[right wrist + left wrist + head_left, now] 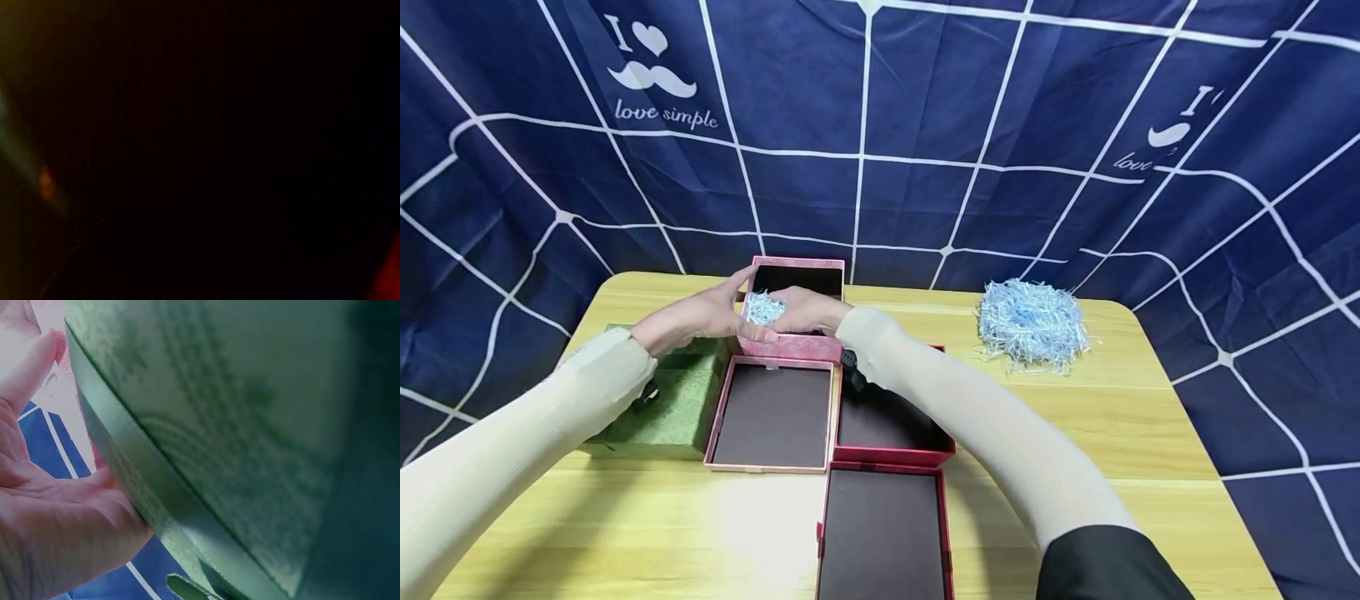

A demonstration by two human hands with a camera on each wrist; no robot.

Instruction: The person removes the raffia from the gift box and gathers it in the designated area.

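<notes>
A small clump of pale blue shredded paper (pixel 765 309) shows at the left front of a pink box (pixel 790 347) with a dark inside. My right hand (pixel 811 311) reaches in over the box's front right and holds the clump, fingers curved about it; its fingertips are partly hidden. My left hand (pixel 696 320) lies along the box's left side, thumb stretched to the front wall and fingers toward the back corner. Under the left wrist is a green patterned box (pixel 662 408), its ribbon (pixel 162 481) close in the left wrist view. The right wrist view is nearly black.
A pink-edged tray or lid (pixel 769 417) lies in front of the pink box. Right of it are a red box (pixel 887 421) under my right forearm and a red-edged lid (pixel 882 533). A larger pile of shredded paper (pixel 1032 323) sits at the table's back right.
</notes>
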